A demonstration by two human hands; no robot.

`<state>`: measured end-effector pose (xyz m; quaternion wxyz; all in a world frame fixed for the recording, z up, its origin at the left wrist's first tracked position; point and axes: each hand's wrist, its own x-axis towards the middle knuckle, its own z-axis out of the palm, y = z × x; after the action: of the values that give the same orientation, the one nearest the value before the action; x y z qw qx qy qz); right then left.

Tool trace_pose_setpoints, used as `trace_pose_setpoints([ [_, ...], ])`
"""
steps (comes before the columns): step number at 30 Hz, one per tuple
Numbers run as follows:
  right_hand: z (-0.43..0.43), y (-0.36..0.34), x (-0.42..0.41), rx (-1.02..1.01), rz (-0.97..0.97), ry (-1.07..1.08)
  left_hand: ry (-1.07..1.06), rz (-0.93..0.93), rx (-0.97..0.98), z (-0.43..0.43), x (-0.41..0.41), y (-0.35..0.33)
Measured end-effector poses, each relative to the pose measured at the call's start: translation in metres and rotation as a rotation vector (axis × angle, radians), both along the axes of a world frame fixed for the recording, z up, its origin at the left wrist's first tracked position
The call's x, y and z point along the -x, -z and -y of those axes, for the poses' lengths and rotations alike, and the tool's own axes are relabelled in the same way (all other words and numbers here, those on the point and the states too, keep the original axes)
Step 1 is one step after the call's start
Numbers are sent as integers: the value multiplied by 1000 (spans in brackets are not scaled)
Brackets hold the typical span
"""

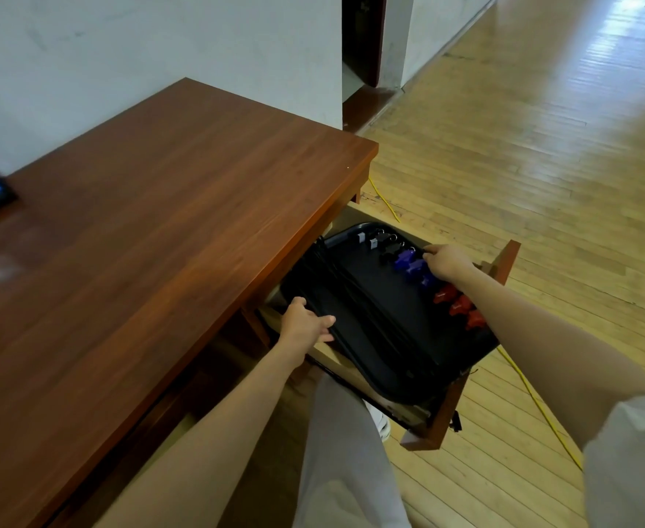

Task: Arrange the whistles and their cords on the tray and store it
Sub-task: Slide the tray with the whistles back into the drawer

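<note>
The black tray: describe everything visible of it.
The black tray is rectangular with rounded corners and a low raised rim, and looks like plastic. It sits in the open wooden drawer beneath the desk. A row of whistles lines its right edge: black, then blue, then red. Dark cords run lengthwise along its left half. The left hand holds its left edge, the right hand its right edge.

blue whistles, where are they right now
In the head view, the blue whistles sit along the right edge of the black tray at the open drawer, between the black whistles and the red whistles, right beside the right hand.
</note>
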<state>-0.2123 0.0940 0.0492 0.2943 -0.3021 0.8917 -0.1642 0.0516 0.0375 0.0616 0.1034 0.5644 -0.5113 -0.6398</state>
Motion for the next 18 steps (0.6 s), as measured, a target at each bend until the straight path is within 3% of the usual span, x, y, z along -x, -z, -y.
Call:
trace_pose_setpoints([
  [10, 51, 23, 8, 25, -51, -24, -122, 20, -9, 18, 10, 20],
  [18, 72, 48, 14, -6, -35, -28, -104, 112, -13, 28, 23, 42],
])
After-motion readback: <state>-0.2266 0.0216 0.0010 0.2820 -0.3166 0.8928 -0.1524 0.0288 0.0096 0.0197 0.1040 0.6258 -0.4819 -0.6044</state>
